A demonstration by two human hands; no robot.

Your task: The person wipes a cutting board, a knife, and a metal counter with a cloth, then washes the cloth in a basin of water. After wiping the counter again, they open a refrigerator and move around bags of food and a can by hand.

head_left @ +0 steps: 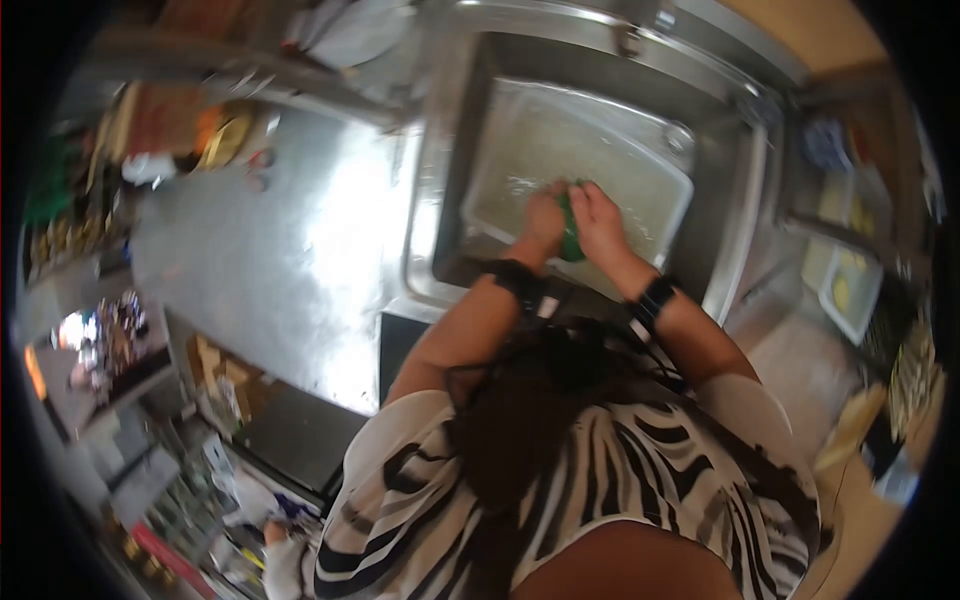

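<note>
Both of my hands are over a white plastic tub (660, 172) that sits in a metal sink (455, 150) and holds cloudy water (560, 130). Between them is a green item (571, 235), dark and soft-looking; its kind is blurred and partly covered by my fingers. My left hand (543, 222) presses on it from the left with fingers curled in. From the other side my right hand (600, 222) closes around it, fingertips near the water. A dark band circles each wrist.
Left of the sink runs a shiny metal counter (300, 220) with red-handled scissors (260, 165) on it. White containers (850, 290) with yellowish contents stand at the right. A faucet fitting (628, 40) is at the sink's far edge. Another person's sleeve (288, 565) shows at lower left.
</note>
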